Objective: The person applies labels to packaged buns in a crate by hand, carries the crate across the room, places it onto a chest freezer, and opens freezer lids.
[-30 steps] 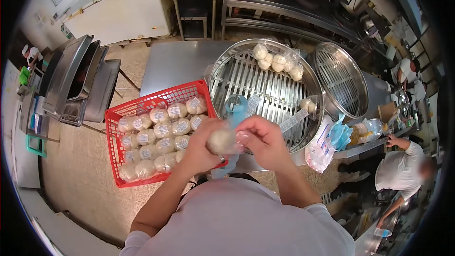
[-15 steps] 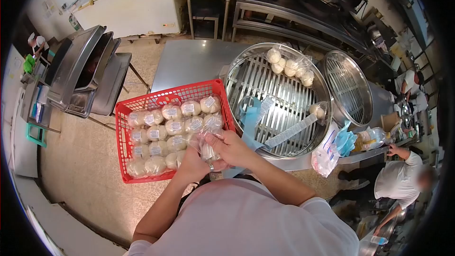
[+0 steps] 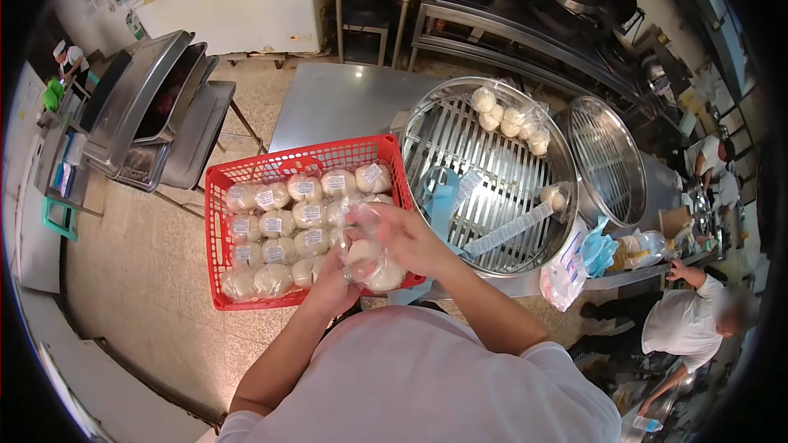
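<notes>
A clear plastic bag of white buns (image 3: 384, 272) is between my two hands, over the right front corner of the red basket (image 3: 215, 230). My left hand (image 3: 331, 283) is closed on the bag from the left. Just above the buns, my right hand (image 3: 408, 235) grips the bag's plastic film; its fingertips are somewhat blurred. Bagged buns with white labels (image 3: 310, 213) fill the basket in rows. To the right, a round metal steamer (image 3: 492, 172) with a slatted base holds more bagged buns (image 3: 513, 121) and a strip of labels (image 3: 509, 230).
A blue tape dispenser (image 3: 442, 193) lies in the steamer. Right of it are another round steamer (image 3: 607, 160), a crumpled blue glove (image 3: 599, 248) and a plastic bottle (image 3: 644, 248). Stacked metal trays (image 3: 152, 115) stand at left. A co-worker (image 3: 685, 320) is at the right.
My right hand has moved up and right from the left hand, its fingers loosening and shifting on the plastic. The buns in the bag now show more plainly. The view has shifted slightly.
</notes>
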Motion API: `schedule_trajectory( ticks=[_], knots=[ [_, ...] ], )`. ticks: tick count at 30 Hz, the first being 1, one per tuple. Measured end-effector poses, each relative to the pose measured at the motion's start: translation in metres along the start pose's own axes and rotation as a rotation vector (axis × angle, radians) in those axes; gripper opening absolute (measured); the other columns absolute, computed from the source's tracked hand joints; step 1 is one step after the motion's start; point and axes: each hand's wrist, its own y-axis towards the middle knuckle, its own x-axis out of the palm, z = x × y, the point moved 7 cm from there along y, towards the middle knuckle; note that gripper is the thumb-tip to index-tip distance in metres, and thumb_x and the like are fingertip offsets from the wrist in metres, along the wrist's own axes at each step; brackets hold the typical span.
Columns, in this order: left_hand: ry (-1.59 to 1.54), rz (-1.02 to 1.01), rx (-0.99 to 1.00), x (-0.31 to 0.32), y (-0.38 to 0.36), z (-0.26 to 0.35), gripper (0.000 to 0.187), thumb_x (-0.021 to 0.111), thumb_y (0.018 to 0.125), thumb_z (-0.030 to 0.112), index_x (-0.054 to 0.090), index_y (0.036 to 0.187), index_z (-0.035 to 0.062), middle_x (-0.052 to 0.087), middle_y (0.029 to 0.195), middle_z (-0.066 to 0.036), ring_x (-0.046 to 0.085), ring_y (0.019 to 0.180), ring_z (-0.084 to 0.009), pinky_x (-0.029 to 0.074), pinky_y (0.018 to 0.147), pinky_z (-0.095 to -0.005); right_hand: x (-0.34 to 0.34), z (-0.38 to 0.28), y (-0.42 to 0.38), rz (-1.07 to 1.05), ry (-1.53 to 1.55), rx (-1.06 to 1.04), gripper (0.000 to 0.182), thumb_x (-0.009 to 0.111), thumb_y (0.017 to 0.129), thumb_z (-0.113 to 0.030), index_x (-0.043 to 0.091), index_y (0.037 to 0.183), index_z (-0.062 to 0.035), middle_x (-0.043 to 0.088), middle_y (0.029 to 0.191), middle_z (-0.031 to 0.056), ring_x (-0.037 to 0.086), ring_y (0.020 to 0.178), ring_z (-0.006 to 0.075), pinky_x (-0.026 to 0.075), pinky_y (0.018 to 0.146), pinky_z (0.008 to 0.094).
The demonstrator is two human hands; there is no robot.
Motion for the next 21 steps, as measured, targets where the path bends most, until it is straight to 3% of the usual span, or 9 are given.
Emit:
schedule_trajectory(
  ticks=[5,8,10,14,15,16,18,19,21],
  knots=[
    [-0.135,0.002,-0.075,-0.009,0.0,-0.013,0.076,0.083,0.086,0.014,0.041,0.15,0.0068,0.059,0.137,-0.01,0.062,0.125,-0.0232,0.054,0.104,-0.0394,0.005,0.006,-0.007,-0.03,-0.178,0.088,0.037,0.065,0.103,-0.017,0.066,0.136,0.0008,0.07,0.125,0.0101,0.069,0.1,0.0156,0.056,0.09,0.0297],
    [0.522,-0.108,0.112,0.035,-0.015,0.004,0.066,0.079,0.089,0.012,0.046,0.145,0.0039,0.06,0.136,-0.009,0.063,0.121,-0.0213,0.054,0.103,-0.0369,-0.003,0.032,-0.006,-0.047,-0.167,0.226,0.037,0.068,0.1,-0.016,0.067,0.133,0.0005,0.067,0.133,0.0137,0.068,0.102,0.0188,0.055,0.09,0.0317],
    [0.575,-0.041,0.077,0.039,-0.004,-0.001,0.057,0.076,0.093,0.015,0.05,0.141,0.0023,0.061,0.134,-0.009,0.064,0.118,-0.0202,0.054,0.101,-0.0357,-0.009,0.023,-0.01,0.009,0.013,0.304,0.038,0.073,0.099,-0.025,0.07,0.127,0.0005,0.067,0.132,0.0167,0.066,0.114,0.0235,0.054,0.095,0.0363],
    [0.352,0.212,0.005,0.014,0.012,-0.008,0.037,0.053,0.107,0.02,0.053,0.139,0.0011,0.063,0.13,-0.011,0.067,0.116,-0.0224,0.062,0.092,-0.0378,0.006,-0.021,-0.026,-0.046,-0.297,-0.148,0.051,0.079,0.091,-0.025,0.064,0.134,-0.0019,0.067,0.124,0.0186,0.067,0.11,0.0315,0.055,0.094,0.041],
    [0.006,0.232,-0.043,0.037,0.005,0.008,0.04,0.053,0.108,0.025,0.054,0.137,-0.0023,0.065,0.128,-0.012,0.068,0.115,-0.0228,0.06,0.094,-0.0389,0.013,-0.042,-0.024,-0.059,-0.521,-0.317,0.055,0.081,0.089,-0.025,0.062,0.136,-0.0026,0.067,0.123,0.0189,0.067,0.109,0.0341,0.055,0.094,0.0423],
    [0.07,0.184,-0.123,0.035,0.009,0.008,0.042,0.051,0.109,0.027,0.053,0.139,-0.0024,0.064,0.129,-0.012,0.068,0.116,-0.023,0.059,0.096,-0.0394,0.02,-0.055,-0.027,-0.072,-0.745,-0.488,0.059,0.082,0.087,-0.025,0.06,0.138,-0.0032,0.067,0.122,0.0193,0.067,0.108,0.0366,0.055,0.094,0.0436],
    [0.202,0.079,-0.284,0.021,0.013,0.009,0.046,0.046,0.11,0.03,0.05,0.142,-0.0025,0.063,0.131,-0.013,0.066,0.12,-0.0235,0.057,0.099,-0.0402,0.002,-0.034,-0.021,-0.061,-0.772,-0.321,0.069,0.087,0.081,-0.026,0.056,0.139,-0.0037,0.067,0.122,0.0211,0.067,0.107,0.0423,0.055,0.094,0.0472],
    [0.267,0.027,-0.366,0.011,0.013,0.013,0.046,0.057,0.104,0.028,0.056,0.142,0.0009,0.066,0.133,-0.016,0.067,0.12,-0.0288,0.054,0.103,-0.0439,-0.012,-0.026,-0.014,-0.022,-0.763,-0.213,0.067,0.087,0.081,-0.026,0.057,0.136,-0.0036,0.068,0.12,0.0215,0.067,0.106,0.0426,0.055,0.094,0.0474],
    [1.162,0.028,0.02,-0.002,0.016,0.049,0.048,0.066,0.095,0.029,0.062,0.135,0.0032,0.068,0.131,-0.017,0.068,0.118,-0.0321,0.053,0.102,-0.0448,-0.03,-0.017,0.002,0.048,-0.615,0.05,0.062,0.087,0.079,-0.03,0.061,0.129,-0.003,0.072,0.107,0.0224,0.07,0.101,0.0444,0.056,0.089,0.0485]
  ],
)
